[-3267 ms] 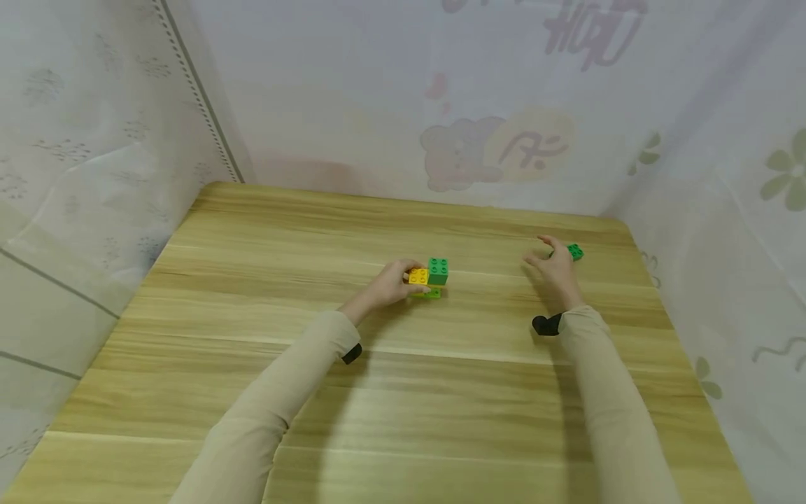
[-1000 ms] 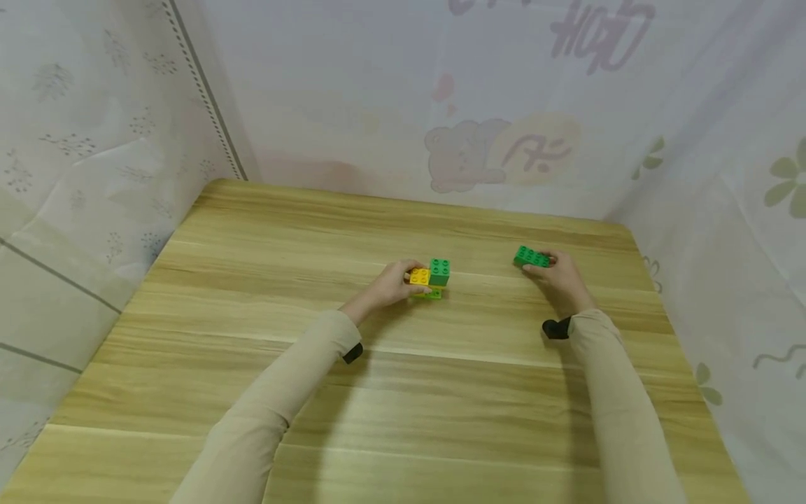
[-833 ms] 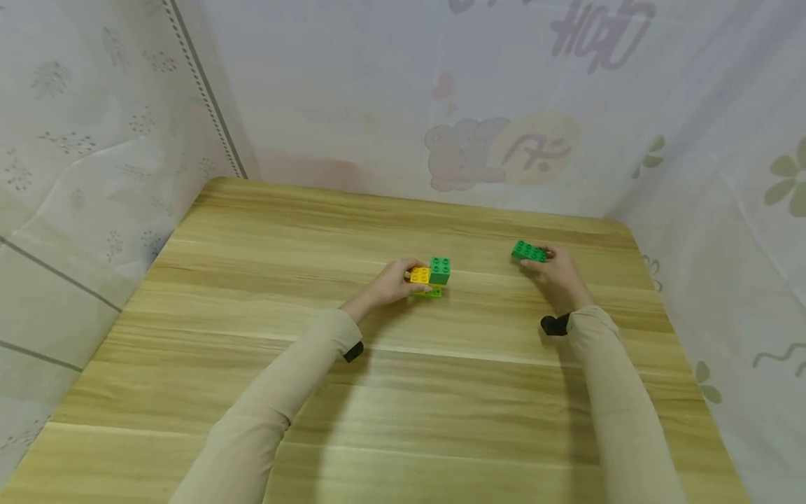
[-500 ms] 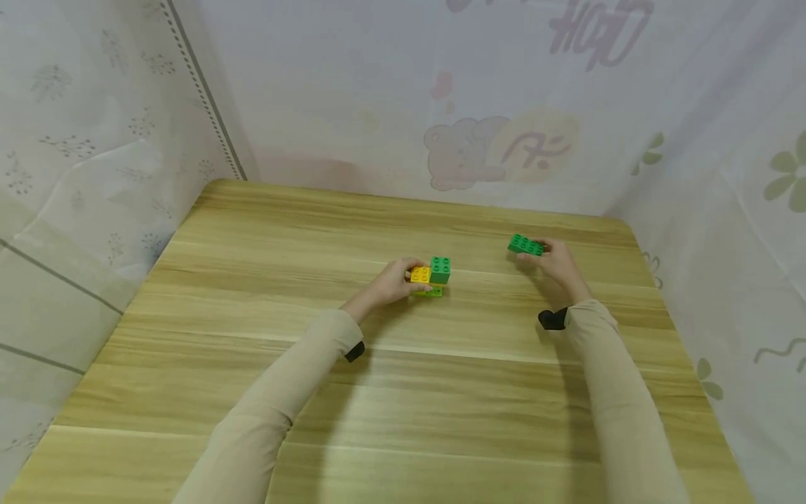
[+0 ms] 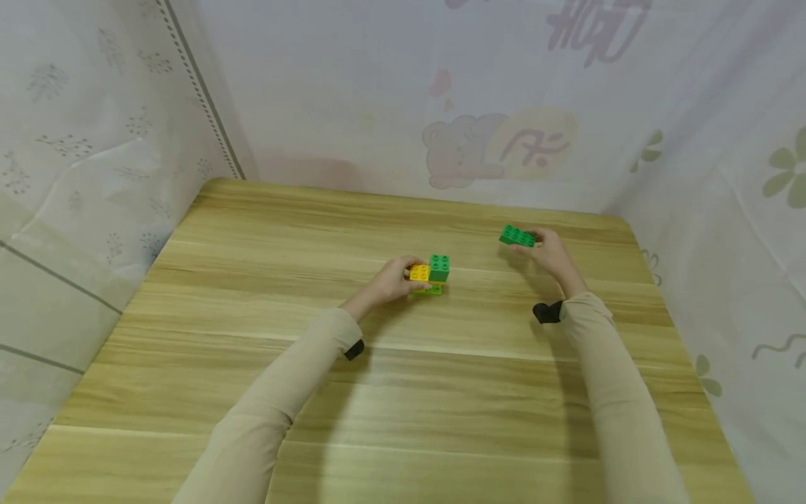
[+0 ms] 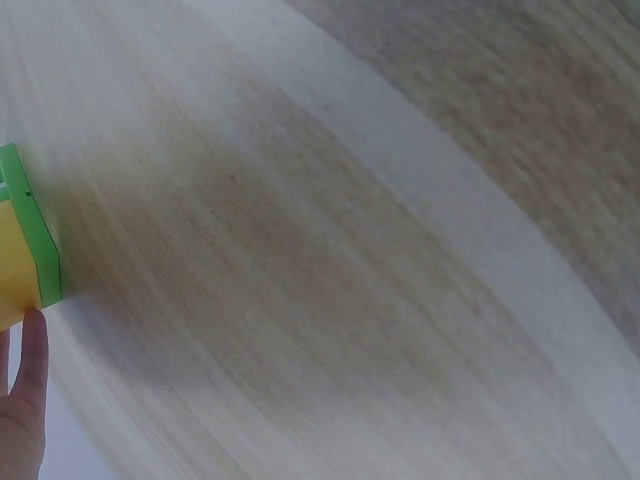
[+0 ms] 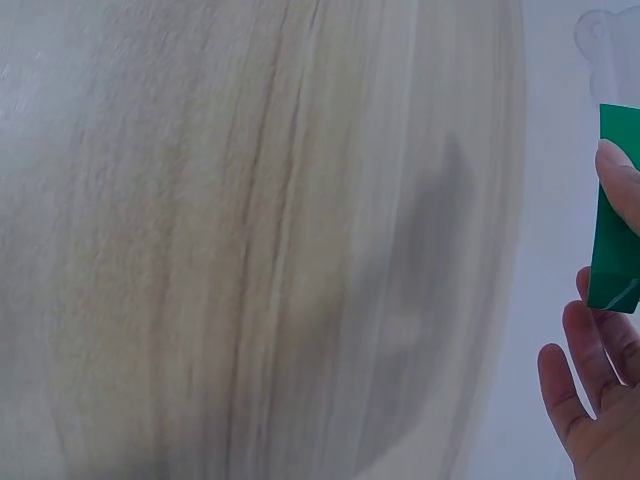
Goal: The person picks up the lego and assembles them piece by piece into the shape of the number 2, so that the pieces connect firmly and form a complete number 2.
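In the head view my left hand [image 5: 390, 280] grips a small stack of toy building bricks near the table's middle. The stack has a yellow brick [image 5: 420, 272], a darker green brick [image 5: 439, 268] raised at its right end, and a light green piece [image 5: 434, 289] at the bottom. At the left edge of the left wrist view, fingertips touch the yellow brick [image 6: 15, 265] above its green base. Over on the right, my right hand [image 5: 550, 255] pinches a long green brick [image 5: 518, 236], held above the tabletop and slightly tilted. Its thumb lies on the brick's side in the right wrist view.
The wooden table [image 5: 403, 392] has its back edge against a printed curtain [image 5: 352, 98]. More patterned cloth hangs on the left [image 5: 94, 175] and right. Black straps [image 5: 548, 312] sit on both wrists.
My right hand took hold of the long green brick and lifted it. Since then hand and brick have moved up and to the left. The left hand stays on the stack.
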### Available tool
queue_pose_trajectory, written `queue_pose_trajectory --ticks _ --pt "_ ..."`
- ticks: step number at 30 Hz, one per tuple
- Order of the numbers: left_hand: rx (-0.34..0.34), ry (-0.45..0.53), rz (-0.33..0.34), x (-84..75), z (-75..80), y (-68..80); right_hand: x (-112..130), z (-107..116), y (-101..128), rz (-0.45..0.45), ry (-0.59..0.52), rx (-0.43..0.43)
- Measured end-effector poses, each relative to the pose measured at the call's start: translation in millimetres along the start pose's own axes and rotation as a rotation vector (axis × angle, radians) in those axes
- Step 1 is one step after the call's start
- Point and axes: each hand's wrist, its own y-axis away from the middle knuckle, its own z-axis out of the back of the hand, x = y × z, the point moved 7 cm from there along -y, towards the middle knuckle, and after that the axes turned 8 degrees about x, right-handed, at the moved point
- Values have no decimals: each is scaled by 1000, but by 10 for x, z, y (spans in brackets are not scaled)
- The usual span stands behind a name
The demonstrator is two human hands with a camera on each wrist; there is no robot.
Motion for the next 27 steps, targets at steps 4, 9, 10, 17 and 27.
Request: queue_pose_trajectory --ticks 4,9,10,17,27 --pt "-1 -4 8 4 5 -2 90 6 5 26 13 -10" --pt "-2 -5 5 7 13 -18 218 -4 -9 68 11 -12" --pt "-3 -7 2 4 13 -19 242 -7 -10 71 10 -8" --pt "-3 -3 3 5 6 -13 375 -47 -22 91 18 15" --pt "-3 -5 -2 -1 1 -20 584 -92 -22 122 20 23"
